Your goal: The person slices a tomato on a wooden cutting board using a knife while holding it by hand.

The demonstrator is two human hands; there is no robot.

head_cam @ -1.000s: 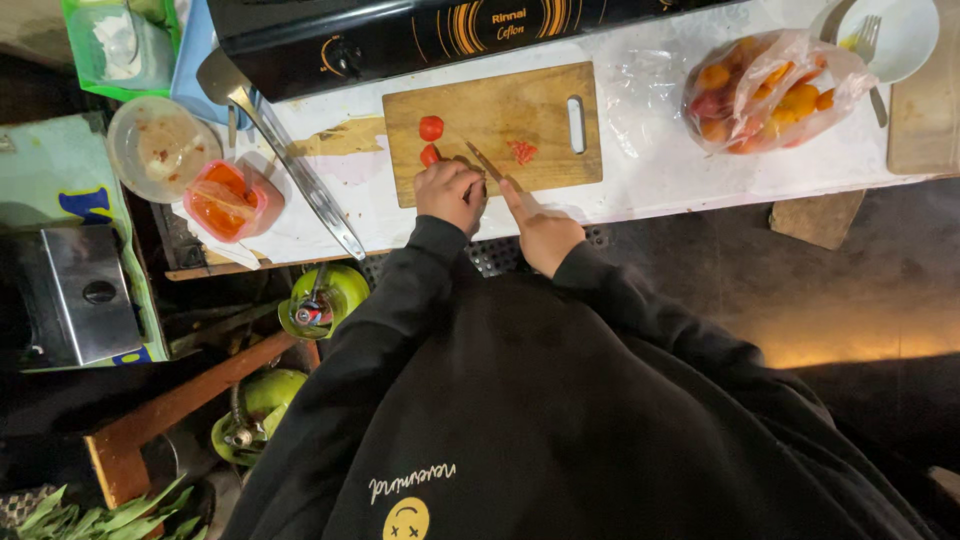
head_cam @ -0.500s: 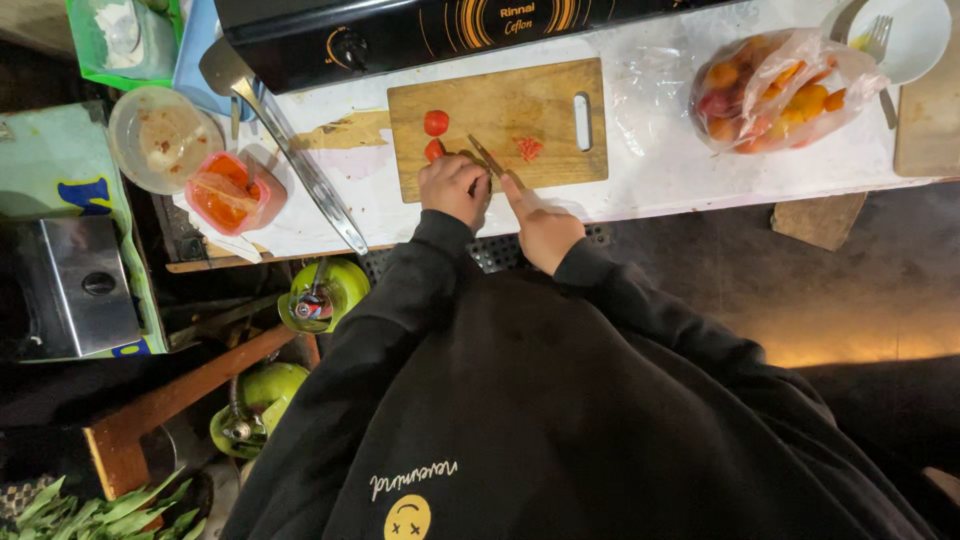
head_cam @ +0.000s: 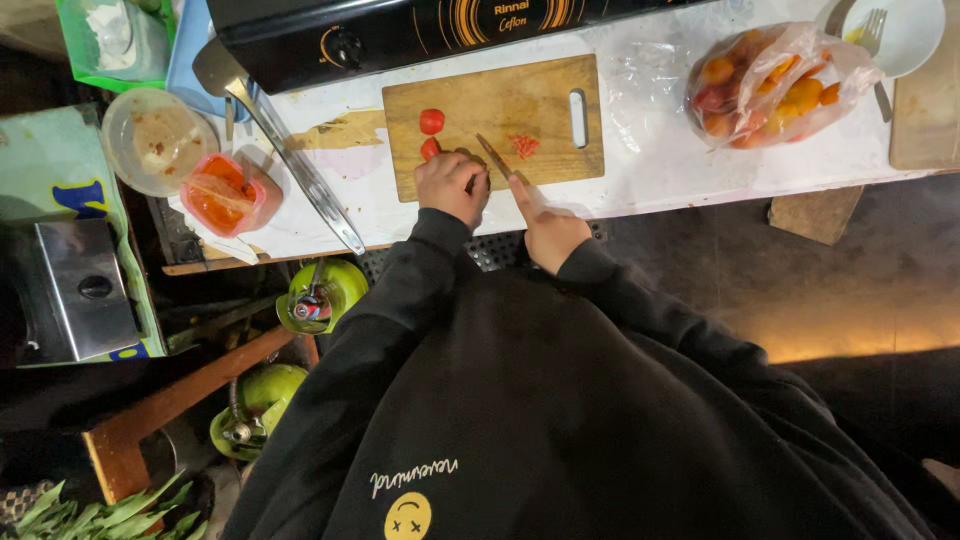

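A wooden cutting board (head_cam: 520,100) lies on the white counter. On it sit a tomato piece (head_cam: 432,121), a second red piece (head_cam: 430,148) and a small heap of chopped tomato (head_cam: 523,146). My left hand (head_cam: 452,186) is curled over something at the board's near edge, next to the red piece; what it covers is hidden. My right hand (head_cam: 545,228) holds a knife (head_cam: 494,156), index finger along the spine, blade pointing across the board beside my left hand.
A clear bag of tomatoes (head_cam: 765,85) lies right of the board, a white plate with a fork (head_cam: 905,35) beyond it. A stove (head_cam: 400,30) stands behind. Left: a metal turner (head_cam: 280,150), a red-lidded tub (head_cam: 220,195), a bowl (head_cam: 155,140).
The view has shifted slightly. My hands and the knife stay at the board's near edge with little visible movement.
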